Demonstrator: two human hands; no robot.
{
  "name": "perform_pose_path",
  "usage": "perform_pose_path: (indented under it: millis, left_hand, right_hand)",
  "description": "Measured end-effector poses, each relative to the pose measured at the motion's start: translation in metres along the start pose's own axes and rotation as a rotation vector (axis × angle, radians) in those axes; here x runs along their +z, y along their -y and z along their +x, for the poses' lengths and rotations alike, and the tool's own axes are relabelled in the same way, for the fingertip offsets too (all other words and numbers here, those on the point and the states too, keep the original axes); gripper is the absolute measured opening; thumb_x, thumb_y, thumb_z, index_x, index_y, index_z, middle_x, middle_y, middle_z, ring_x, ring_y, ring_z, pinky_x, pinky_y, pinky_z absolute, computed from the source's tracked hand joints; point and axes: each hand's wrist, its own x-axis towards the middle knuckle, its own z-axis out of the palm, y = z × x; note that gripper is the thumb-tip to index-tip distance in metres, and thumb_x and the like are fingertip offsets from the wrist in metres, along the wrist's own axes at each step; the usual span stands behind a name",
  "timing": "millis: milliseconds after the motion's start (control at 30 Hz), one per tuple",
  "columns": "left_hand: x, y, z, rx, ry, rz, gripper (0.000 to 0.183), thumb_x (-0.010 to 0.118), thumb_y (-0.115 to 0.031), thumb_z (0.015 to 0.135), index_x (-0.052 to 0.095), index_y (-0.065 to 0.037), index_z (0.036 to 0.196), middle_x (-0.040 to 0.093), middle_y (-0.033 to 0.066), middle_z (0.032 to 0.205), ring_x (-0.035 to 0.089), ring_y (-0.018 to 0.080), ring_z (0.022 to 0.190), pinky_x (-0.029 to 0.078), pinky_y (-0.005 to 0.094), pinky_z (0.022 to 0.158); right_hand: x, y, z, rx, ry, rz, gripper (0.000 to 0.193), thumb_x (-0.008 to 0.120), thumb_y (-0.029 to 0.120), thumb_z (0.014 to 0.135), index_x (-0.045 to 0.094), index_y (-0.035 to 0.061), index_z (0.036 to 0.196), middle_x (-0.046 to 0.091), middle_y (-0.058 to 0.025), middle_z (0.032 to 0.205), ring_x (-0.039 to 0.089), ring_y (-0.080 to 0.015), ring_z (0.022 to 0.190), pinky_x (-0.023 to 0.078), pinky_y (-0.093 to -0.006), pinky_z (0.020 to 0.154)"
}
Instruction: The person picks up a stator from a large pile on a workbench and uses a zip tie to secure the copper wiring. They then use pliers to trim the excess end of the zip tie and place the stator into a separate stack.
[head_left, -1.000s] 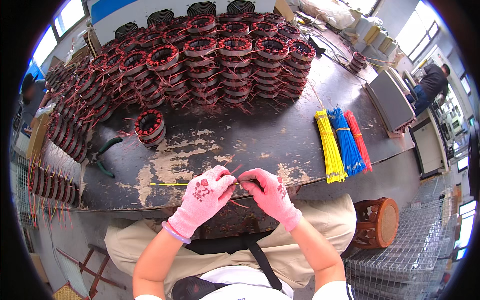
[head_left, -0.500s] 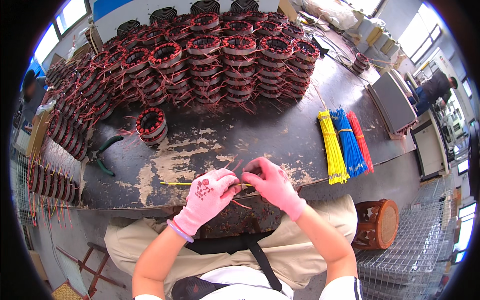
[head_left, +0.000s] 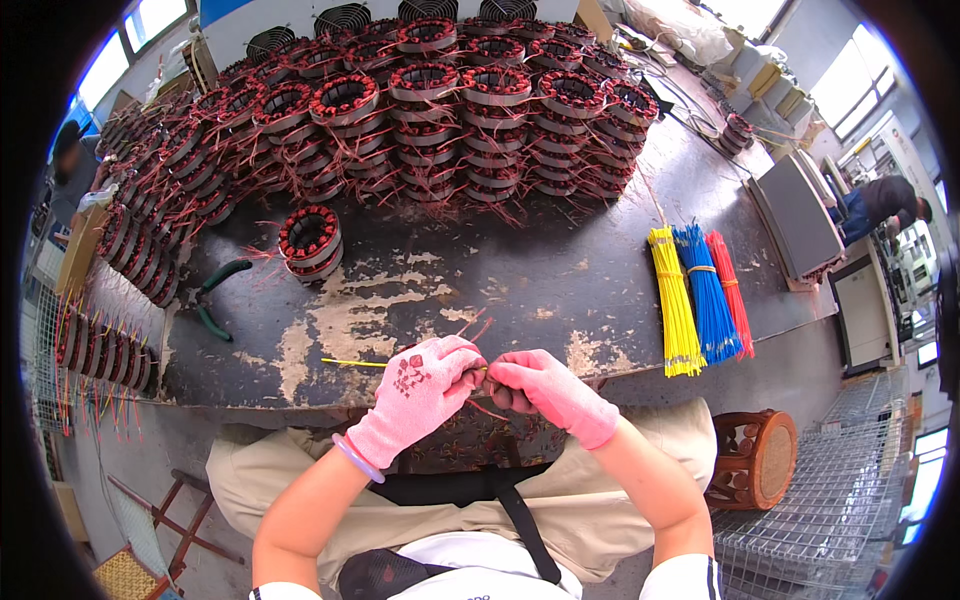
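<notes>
My left hand (head_left: pixel 425 385), in a pink glove, is closed at the table's front edge, pinching a thin yellow wire (head_left: pixel 350 362) whose long end sticks out to the left. Right beside it, my right hand (head_left: pixel 553 397), also gloved in pink, has its fingertips pressed together at the wire's other end. The fingertips of both hands almost meet. Thin reddish wire ends (head_left: pixel 480 325) poke out above and below the fingers; what they come from is mostly hidden by my hands. Farther off stand stacked motor stators (head_left: pixel 312 262) with red windings.
Tall stacks of stators (head_left: pixel 425 130) fill the back of the table. Green-handled pliers (head_left: pixel 212 318) lie at the left. Yellow (head_left: pixel 675 305), blue (head_left: pixel 708 295) and red wire bundles (head_left: pixel 730 295) lie at the right. A wooden stool (head_left: pixel 755 460) stands by my right knee.
My right hand has moved slightly down and its fingers have curled closer round the wire end. My left hand keeps its grip. The whole view has shifted a little.
</notes>
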Motion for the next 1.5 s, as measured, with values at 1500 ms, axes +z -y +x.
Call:
perform_pose_path:
  millis: [1500]
  left_hand:
    - [0.001, 0.001, 0.001, 0.032, 0.011, -0.033, 0.014, 0.074, -0.011, 0.081, 0.068, -0.009, 0.094, 0.069, 0.0039, 0.099, 0.067, 0.0278, 0.089, 0.055, 0.0392, 0.076]
  right_hand:
    - [0.003, 0.003, -0.02, -0.41, -0.46, -0.699, 0.029, 0.08, 0.026, 0.084, 0.069, 0.0081, 0.104, 0.07, -0.006, 0.083, 0.068, -0.0181, 0.074, 0.053, -0.0318, 0.066]
